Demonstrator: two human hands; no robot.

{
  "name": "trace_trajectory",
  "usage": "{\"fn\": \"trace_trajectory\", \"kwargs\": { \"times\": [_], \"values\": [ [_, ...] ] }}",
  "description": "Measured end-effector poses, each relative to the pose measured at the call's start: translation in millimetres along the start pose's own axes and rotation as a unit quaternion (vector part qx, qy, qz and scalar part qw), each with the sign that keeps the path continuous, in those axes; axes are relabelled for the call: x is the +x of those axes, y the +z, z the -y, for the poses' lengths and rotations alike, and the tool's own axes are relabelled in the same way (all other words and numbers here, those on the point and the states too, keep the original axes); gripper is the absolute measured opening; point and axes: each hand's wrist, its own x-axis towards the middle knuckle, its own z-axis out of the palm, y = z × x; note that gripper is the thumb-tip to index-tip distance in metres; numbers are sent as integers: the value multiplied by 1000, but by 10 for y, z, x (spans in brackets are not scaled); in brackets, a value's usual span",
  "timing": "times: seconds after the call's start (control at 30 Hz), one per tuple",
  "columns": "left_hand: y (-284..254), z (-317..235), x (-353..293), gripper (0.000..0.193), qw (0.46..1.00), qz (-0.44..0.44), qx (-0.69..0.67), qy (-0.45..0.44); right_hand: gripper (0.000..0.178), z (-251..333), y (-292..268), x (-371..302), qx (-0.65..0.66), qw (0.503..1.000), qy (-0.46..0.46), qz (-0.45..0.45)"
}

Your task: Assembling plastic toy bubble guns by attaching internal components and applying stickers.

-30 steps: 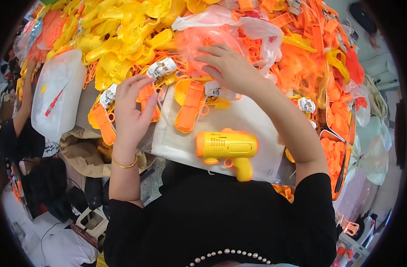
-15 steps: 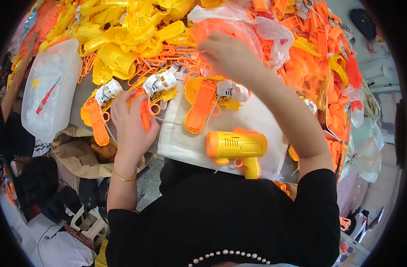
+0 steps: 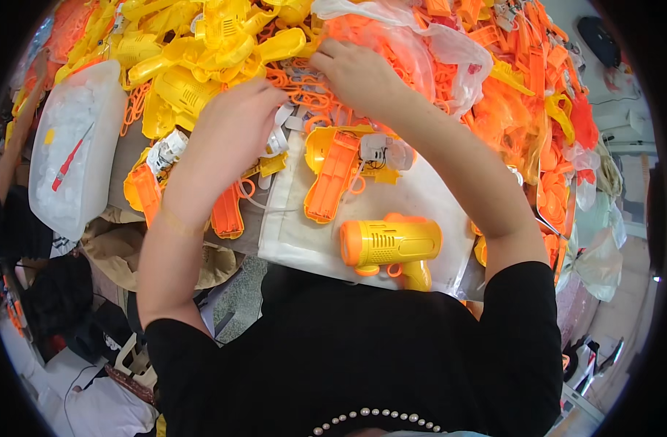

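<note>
My left hand (image 3: 235,120) is bent over the near edge of the orange ringed plastic pieces (image 3: 300,89), its curled fingertips partly hidden. From the right, my right hand (image 3: 356,76) reaches into the same heap with fingers drawn together; whatever they hold is hidden. Below my left wrist, a toy-gun half with an orange grip (image 3: 228,213) is partly covered. Another open half (image 3: 333,175), with a white motor unit (image 3: 377,151), lies on the white mat (image 3: 297,237). A closed yellow-and-orange toy gun (image 3: 393,244) lies nearer me. A further half (image 3: 142,186) is at the left.
Yellow shells (image 3: 224,40) are heaped at the back, orange parts (image 3: 526,65) at the back right. A clear plastic bag (image 3: 453,51) lies between them. On the left, a translucent tub (image 3: 104,156) holds a red screwdriver-like tool (image 3: 69,164). Another person's arm (image 3: 14,142) shows beyond it.
My left hand has left the orange grip and moved forward and right to the ringed pieces. My right hand has shifted slightly left, its fingers now at those pieces.
</note>
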Motion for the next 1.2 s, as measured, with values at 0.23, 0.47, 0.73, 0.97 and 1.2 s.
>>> {"fn": "trace_trajectory", "kwargs": {
  "times": [0.23, 0.47, 0.73, 0.97, 1.2],
  "values": [
    [283, 171, 328, 11, 952, 85, 288, 51, 22, 0, 30, 53, -67, 995, -55, -38],
    [224, 292, 275, 11, 975, 53, 206, 58, 13, -45, 43, 229, -117, 990, -83, -2],
    [77, 227, 25, 12, 989, -17, -130, -73, 11, -102, -138, -203, 131, 979, -55, -146],
    [128, 44, 77, 29, 958, -19, -243, -149, 22, 36, -432, -363, 263, 951, 150, 66],
    [249, -212, 142, 37, 938, 28, -317, -134, 25, -217, -525, -436, 200, 968, 130, 74]
  ]
}}
